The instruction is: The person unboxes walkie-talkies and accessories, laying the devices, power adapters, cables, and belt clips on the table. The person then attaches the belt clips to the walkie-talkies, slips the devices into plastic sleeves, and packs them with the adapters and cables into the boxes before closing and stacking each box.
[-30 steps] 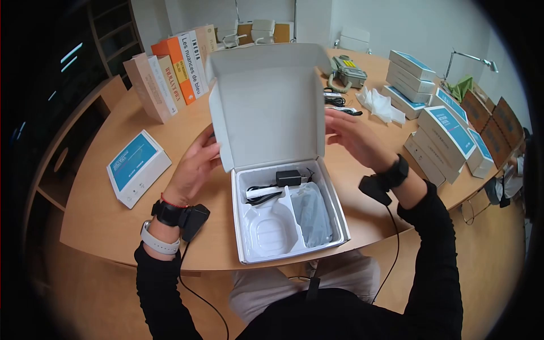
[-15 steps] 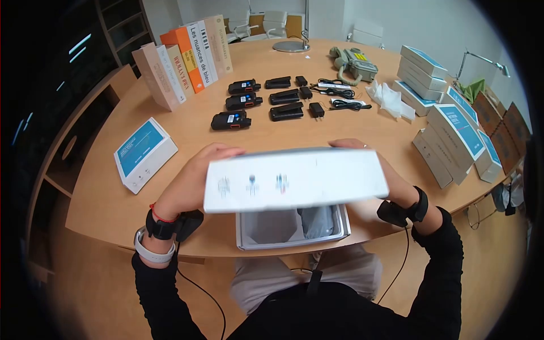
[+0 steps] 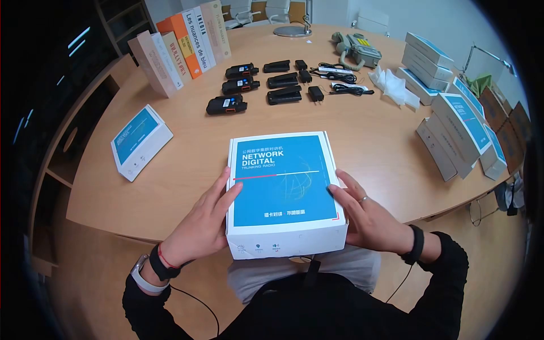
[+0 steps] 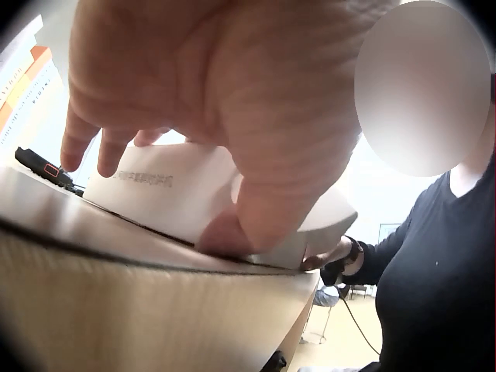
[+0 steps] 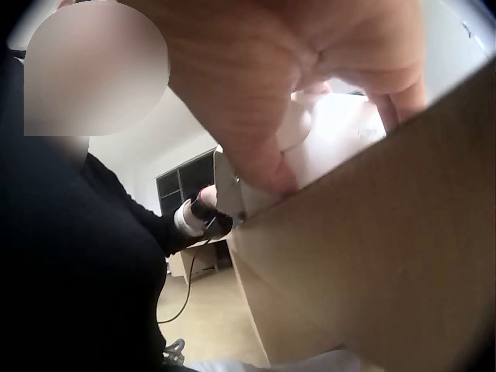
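Note:
A white box (image 3: 287, 241) with a blue lid panel (image 3: 283, 198) reading "NETWORK DIGITAL TRUNKING RADIO" lies closed at the table's near edge. My left hand (image 3: 201, 221) rests along its left side, fingers fairly straight, tips at the lid's edge. On the opposite side my right hand (image 3: 377, 224), with a ring on one finger, touches the box's right edge with extended fingers. From the left wrist view, the thumb (image 4: 232, 232) presses low on the box wall (image 4: 163, 182) while other fingers reach forward. The right wrist view shows that hand's thumb (image 5: 271, 174) against the box too.
Black handheld radios (image 3: 226, 105), black clips (image 3: 283, 95), chargers (image 3: 315, 94) and cables (image 3: 348, 89) lie in rows further back. Books (image 3: 187, 48) stand back left, and another box (image 3: 141, 141) leans left. Boxes (image 3: 453, 136), a telephone (image 3: 357, 50) and crumpled white wrapping (image 3: 394, 86) are right.
The box's lid stood raised, showing the white tray, charger and bagged item inside; it has come down and covers them. Both hands moved down with it to the box's sides.

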{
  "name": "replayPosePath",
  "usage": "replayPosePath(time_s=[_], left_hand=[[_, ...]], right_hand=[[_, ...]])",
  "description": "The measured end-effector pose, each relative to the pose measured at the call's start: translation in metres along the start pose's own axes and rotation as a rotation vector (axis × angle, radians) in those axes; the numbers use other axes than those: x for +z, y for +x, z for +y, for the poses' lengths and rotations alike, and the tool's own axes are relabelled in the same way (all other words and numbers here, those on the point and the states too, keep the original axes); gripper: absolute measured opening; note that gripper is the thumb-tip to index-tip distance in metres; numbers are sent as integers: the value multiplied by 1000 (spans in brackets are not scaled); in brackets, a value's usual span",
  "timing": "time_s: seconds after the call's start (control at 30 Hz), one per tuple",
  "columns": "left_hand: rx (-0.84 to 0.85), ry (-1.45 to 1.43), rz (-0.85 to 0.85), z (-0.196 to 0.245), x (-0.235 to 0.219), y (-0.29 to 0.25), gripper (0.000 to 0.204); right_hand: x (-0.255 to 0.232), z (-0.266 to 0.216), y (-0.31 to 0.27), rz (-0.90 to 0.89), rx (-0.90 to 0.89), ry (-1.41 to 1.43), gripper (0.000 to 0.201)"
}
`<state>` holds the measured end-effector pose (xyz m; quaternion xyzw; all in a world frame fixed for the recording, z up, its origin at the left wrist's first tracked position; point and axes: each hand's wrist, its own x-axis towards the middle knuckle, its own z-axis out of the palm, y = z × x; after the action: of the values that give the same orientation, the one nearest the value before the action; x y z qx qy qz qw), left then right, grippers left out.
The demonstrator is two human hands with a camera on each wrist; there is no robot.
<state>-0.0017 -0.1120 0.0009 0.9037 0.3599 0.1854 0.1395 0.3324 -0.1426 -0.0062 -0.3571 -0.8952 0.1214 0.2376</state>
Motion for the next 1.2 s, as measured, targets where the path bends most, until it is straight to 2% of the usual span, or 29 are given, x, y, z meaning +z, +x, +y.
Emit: replayPosePath(time_s=[0.03, 0.1, 0.2, 0.23, 0.27, 0.33, 0.4, 0.43, 0.47, 0.53, 0.57, 0.67, 0.7, 0.73, 0.8, 0.83, 0.9, 0.93, 1.0, 1.07, 1.1, 1.13, 1.2], left_hand=[[23, 18, 32, 1, 3, -1, 80], [12, 7, 26, 9, 6, -8, 80], [-15, -29, 32, 23, 10, -25, 84], [-2, -80, 63, 27, 15, -33, 86], [8, -133, 95, 33, 20, -41, 89], [12, -156, 185, 33, 40, -54, 89], [67, -87, 314, 29, 55, -60, 80], [54, -16, 380, 24, 65, -60, 65], [39, -2, 395, 24, 71, -58, 65], [13, -47, 552, 25, 79, -49, 55], [-1, -11, 577, 23, 78, -48, 50], [32, 22, 573, 25, 62, -44, 51], [27, 28, 577, 26, 53, -40, 51], [49, 10, 545, 28, 40, -34, 56], [75, -2, 511, 32, 13, -21, 61], [52, -103, 473, 35, -1, -13, 68], [9, -217, 420, 28, -20, 4, 84], [-77, -328, 399, 25, -29, 14, 78], [-111, -325, 260, 21, -57, 41, 72], [-58, -368, 287, -6, -59, 67, 65], [-64, -493, 295, -10, -59, 78, 60], [-25, -500, 275, -16, -54, 87, 60], [17, -615, 402, -33, -45, 105, 58]], right_hand=[[6, 0, -1, 3, -4, -1, 84], [18, -4, -3, 162, 7, -31, 84], [22, -15, -17, 172, 20, 119, 79], [25, -18, -22, 191, 20, 127, 73], [30, -20, -28, 181, -3, 134, 73], [41, -21, -40, 269, -28, 54, 74], [56, -10, -43, 322, -70, 8, 75], [62, -7, -43, 385, -93, -45, 76], [64, -11, -41, 381, -116, -38, 76], [69, -21, -34, 443, -53, -96, 79], [75, -20, -32, 480, -70, -28, 77], [79, -20, -24, 567, -99, 27, 75], [74, -22, -16, 631, -120, 96, 67], [65, -21, -10, 631, -125, 100, 67], [40, -20, 4, 618, -110, 359, 56], [23, -34, 18, 630, 7, 405, 45], [-6, -34, 41, 562, 107, 555, 41], [-16, -28, 53, 543, 156, 632, 39], [-33, -15, 80, 527, 263, 662, 35], [-45, 3, 108, 518, 335, 964, 31], [-43, 16, 118, 547, 179, 844, 30], [-40, 27, 124, 573, 28, 712, 30], [-42, 25, 135, 664, 64, 560, 30]])
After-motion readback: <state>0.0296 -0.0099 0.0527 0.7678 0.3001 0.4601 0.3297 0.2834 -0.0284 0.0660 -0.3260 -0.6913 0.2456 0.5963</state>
